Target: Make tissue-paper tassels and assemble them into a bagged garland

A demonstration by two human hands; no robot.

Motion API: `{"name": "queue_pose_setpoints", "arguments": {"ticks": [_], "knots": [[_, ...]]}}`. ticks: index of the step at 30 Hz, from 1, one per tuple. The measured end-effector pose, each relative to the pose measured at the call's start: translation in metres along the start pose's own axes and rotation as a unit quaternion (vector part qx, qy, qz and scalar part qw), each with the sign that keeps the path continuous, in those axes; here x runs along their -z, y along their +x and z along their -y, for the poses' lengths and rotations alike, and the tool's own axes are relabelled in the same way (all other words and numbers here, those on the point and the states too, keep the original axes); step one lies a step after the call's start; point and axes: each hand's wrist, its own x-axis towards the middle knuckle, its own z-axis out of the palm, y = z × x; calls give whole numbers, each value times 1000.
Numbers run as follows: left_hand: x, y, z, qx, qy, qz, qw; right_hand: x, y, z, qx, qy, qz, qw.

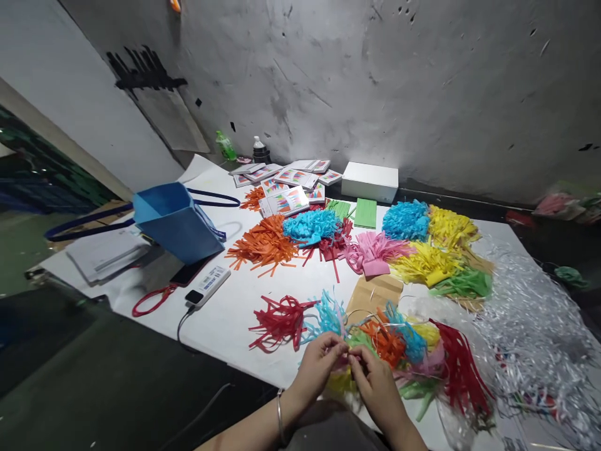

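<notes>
Left corner of table (235, 351): stack of flat white sheets (101, 257), then open light-blue bag with dark-blue strap (171, 219), tilted. Just in front, toward near edge: dark phone (188, 274), red cord loop (153, 302), white labelled device (208, 287) with black cable running off the near edge.

Far edge, left part: green bottle (226, 145), then pile of flat white boxes printed with coloured tassels (293, 180). Mid-table before them: orange paper-strip tassels (265, 241) and bright-blue paper-strip tassels (312, 225), touching.

Near edge, left of centre: red paper tassel (280, 321), pale-blue paper tassel (328, 315) beside it.

Near edge, centre: left hand (323, 362), silver bracelet (280, 416) on wrist, fingertips pinched. Right hand (375, 379) also pinched, meeting it. Bit between fingers too small to ID. Yellow paper tassel (340, 380) directly below, at near edge.

Far edge, right of centre: plain white box (370, 181), flat green paper bundle (365, 213) in front. Then pink paper-strip tassels (375, 250) mid-table, brown sheet (374, 294) nearer. Near edge, right of hands: orange paper tassel (387, 341), dark-red paper tassel (462, 363).

Right edge: mostly under silver stringy strands (535, 338).
</notes>
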Motion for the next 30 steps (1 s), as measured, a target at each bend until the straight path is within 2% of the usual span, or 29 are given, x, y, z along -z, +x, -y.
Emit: {"name": "queue_pose_setpoints", "arguments": {"ticks": [2, 4, 6, 8, 10, 12, 13, 15, 18, 20, 23, 26, 28, 30], "knots": [[13, 9, -1, -20, 19, -76, 997, 13, 0, -23, -2, -127, -14, 992], [26, 16, -3, -36, 31, -130, 990, 27, 0, -47, -32, -268, -66, 961], [31, 18, -3, -55, 68, -125, 988, 35, 2, -59, -30, -341, -131, 930], [25, 14, -3, -85, 118, -65, 987, 31, 7, -52, 29, -303, -131, 943], [13, 10, 1, -119, 147, -3, 982, 18, 12, -35, 74, -192, -65, 976], [7, 13, 8, -142, 157, 28, 977, 2, 17, -18, 52, -99, -10, 994], [8, 17, 13, -146, 164, 27, 975, -4, 18, -13, 29, -73, -4, 997], [21, 32, 25, -129, 220, -9, 967, -12, 19, -11, -4, -47, -17, 999], [58, 59, 47, -43, 353, -105, 929, -15, 17, -21, -22, -23, -37, 999], [82, 71, 60, 2, 379, -136, 915, -16, 15, -26, -23, -11, -39, 999], [100, 75, 67, 16, 344, -136, 929, -21, 16, -26, -10, 1, -29, 1000], [93, 63, 58, 5, 287, -109, 952, -23, 17, -18, -18, 16, -17, 1000], [79, 50, 44, 10, 167, -69, 984, -21, 18, -9, -26, 35, -17, 999], [64, 35, 28, 38, -26, -18, 999, -15, 17, 5, -20, 54, -32, 998]]}}
